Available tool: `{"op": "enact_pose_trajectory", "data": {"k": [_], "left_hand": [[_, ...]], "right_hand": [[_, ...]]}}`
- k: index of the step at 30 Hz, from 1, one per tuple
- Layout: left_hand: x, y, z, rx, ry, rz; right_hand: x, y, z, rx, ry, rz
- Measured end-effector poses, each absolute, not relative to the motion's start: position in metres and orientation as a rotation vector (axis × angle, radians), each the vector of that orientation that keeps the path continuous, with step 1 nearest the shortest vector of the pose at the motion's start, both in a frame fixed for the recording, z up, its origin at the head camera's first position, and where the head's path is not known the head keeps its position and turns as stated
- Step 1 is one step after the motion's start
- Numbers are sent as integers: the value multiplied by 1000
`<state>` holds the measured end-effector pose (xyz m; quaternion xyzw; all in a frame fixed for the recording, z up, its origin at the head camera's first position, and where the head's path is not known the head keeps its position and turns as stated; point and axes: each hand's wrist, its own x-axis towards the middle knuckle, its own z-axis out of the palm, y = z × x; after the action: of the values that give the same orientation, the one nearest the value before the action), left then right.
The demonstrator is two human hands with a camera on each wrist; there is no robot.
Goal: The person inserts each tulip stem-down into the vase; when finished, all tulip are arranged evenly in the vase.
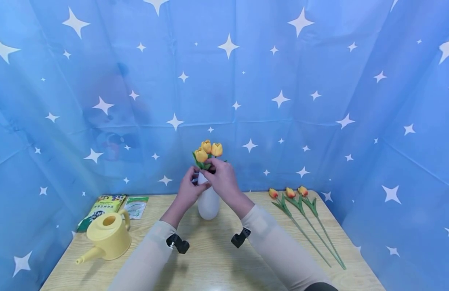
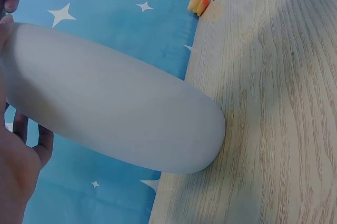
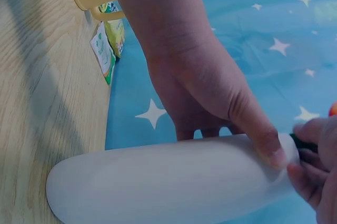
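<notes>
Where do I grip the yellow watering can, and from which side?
I'd take the yellow watering can by its handle, coming from the right with the left hand once free: the handle loops out there, opposite the spout, which points toward the near left.

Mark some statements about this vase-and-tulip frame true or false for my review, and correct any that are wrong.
1. The left hand grips the white vase. True.
2. Four yellow tulips show above the vase. False: three do.
3. Three orange-red tulips lie on the table, right of the vase. True.
4. The right hand rests flat on the table. False: it is up at the vase's mouth, by the yellow tulips.
5. The watering can lies tipped on its side. False: it stands upright.
6. Two packets lie left of the vase. True.
</notes>
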<state>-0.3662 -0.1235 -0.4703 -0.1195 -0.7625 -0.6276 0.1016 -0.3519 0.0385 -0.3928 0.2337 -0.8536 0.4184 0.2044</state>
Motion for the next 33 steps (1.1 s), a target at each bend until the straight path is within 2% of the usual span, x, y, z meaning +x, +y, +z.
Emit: {"op": "enact_pose_trajectory", "data": {"k": [14,19,33], "left_hand": [[-365,-125,-471,-354,-2251,-1861],[-363,-125,-471,-366,-2257,-1844],[-363,-122,-470,-305,-2283,-1839]], "right_hand": [[-339,53,-393,705,-2301,1305],[-327,75,-399,736,-2253,1383],[-301,155,-425,534,-2365,1303]]}}
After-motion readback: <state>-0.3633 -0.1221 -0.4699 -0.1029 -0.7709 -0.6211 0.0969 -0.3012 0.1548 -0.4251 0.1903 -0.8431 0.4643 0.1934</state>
